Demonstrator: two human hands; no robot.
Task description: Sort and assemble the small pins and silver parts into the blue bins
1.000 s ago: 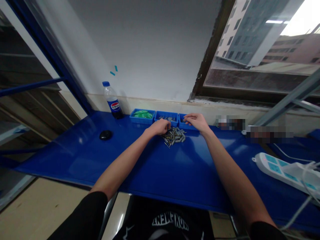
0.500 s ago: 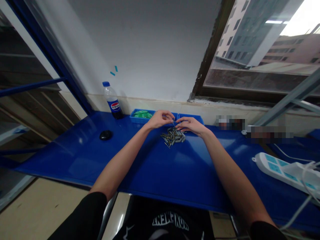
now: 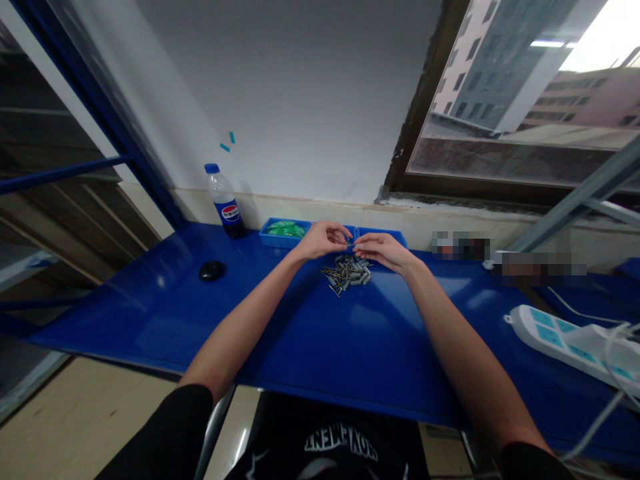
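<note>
Above the blue table, both hands nearly meet.

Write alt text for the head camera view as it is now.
The left hand and right hand nearly meet, a piece too small to identify at their fingertips, above a pile of small metal parts on a blue table. Behind are blue trays, one holding green items; a cola bottle stands to the left.

The person wears black sleeves ending above bare forearms, and a black top with white lettering across it.
</note>
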